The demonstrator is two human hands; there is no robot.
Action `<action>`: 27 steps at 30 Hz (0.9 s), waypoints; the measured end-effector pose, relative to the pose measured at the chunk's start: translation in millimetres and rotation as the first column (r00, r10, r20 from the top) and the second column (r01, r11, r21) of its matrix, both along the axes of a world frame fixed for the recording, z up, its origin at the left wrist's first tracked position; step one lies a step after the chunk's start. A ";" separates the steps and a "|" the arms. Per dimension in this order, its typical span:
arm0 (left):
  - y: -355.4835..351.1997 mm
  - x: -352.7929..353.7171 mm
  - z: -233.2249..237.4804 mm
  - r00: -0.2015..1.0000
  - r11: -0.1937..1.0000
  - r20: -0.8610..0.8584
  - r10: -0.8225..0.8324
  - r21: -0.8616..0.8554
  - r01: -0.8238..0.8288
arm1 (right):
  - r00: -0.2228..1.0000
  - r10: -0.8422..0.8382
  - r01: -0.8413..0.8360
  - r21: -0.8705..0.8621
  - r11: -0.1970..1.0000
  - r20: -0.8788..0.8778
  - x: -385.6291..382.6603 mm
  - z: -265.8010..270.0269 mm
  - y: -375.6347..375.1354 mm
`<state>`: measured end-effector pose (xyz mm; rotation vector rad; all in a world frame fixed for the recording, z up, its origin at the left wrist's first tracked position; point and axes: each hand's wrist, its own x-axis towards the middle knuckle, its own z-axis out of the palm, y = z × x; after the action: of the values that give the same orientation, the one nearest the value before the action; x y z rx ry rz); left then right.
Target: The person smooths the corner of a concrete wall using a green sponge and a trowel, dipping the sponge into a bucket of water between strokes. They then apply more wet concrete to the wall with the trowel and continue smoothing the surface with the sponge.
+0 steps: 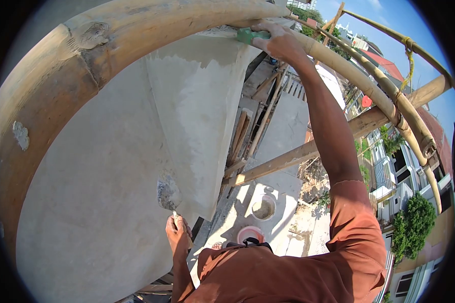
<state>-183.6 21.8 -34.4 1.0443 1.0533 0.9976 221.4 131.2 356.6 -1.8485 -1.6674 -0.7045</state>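
Observation:
In the head view my left hand (178, 232) is closed around the handle of a trowel (168, 194), low in front of the grey plastered wall (101, 166). Wet grey mortar clings to the trowel's blade. My right arm is stretched far up, and my right hand (280, 43) grips a green sponge (248, 36) at the top edge of a plastered column (197, 96), just under a thick bamboo pole. Darker, damp-looking plaster shows near the sponge. Part of the sponge is hidden by my fingers.
A thick bamboo pole (131, 22) arcs across the top, close to me. More bamboo scaffold poles (369, 88) and a wooden beam (288, 156) cross at right. Below stand a pale bucket (264, 207) of grey mix and a pink bucket (251, 233). Houses and trees lie far below.

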 end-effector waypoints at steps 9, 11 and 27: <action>3.4 -0.8 -2.7 1.000 1.000 -0.001 -0.003 0.002 0.003 | 0.996 0.078 -0.080 -0.043 0.996 -0.051 -22.3 5.1 -21.5; 3.3 -0.7 -0.8 1.000 1.000 0.000 0.002 0.006 -0.002 | 0.980 -0.090 0.093 -0.009 0.996 0.179 -9.3 8.6 -10.7; 3.9 -1.4 -13.8 1.000 1.000 0.010 -0.006 -0.015 0.006 | 0.982 0.183 -0.186 -0.053 0.981 -0.055 -24.2 10.3 3.7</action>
<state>-185.0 25.7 -48.2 1.0287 1.0475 0.9871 197.3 134.9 366.9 -1.7079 -1.8157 -0.5335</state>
